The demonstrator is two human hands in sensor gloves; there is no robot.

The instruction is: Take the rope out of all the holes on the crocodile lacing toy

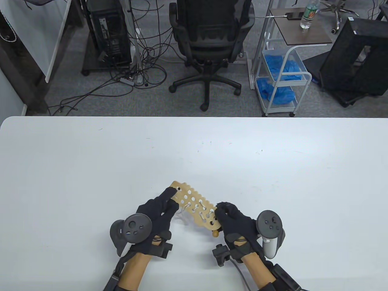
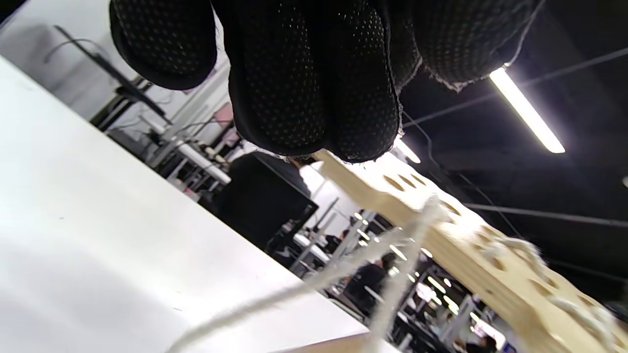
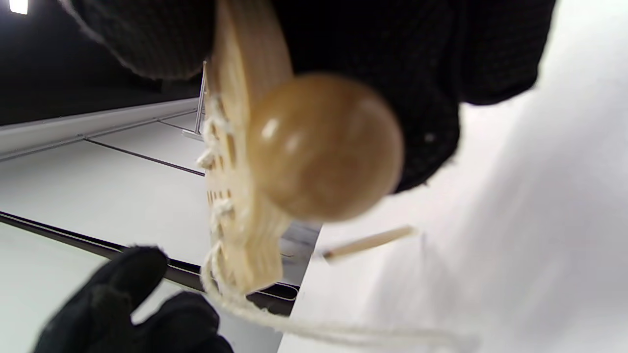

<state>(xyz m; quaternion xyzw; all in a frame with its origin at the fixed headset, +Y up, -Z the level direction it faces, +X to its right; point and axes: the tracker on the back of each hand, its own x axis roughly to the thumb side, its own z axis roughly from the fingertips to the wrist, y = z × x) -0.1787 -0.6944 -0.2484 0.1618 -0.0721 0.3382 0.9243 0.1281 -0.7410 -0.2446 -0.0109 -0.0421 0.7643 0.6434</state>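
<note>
The crocodile lacing toy (image 1: 194,202), a pale wooden board with rows of holes and a toothed edge, is held just above the white table (image 1: 91,169). White rope (image 1: 195,209) runs through holes in its nearer half, and a loose loop hangs under it (image 2: 343,267). My left hand (image 1: 170,200) holds the board's far left end, index finger along its edge. My right hand (image 1: 222,212) grips the near right end, fingers curled round it. A round wooden bead (image 3: 324,147) sits at that end, with a thin wooden stick (image 3: 368,242) behind it.
Beyond the table's far edge stand a black office chair (image 1: 209,39), a white wire cart (image 1: 282,78) holding blue material, a computer tower (image 1: 109,33) with floor cables, and a side table with a bottle (image 1: 307,15).
</note>
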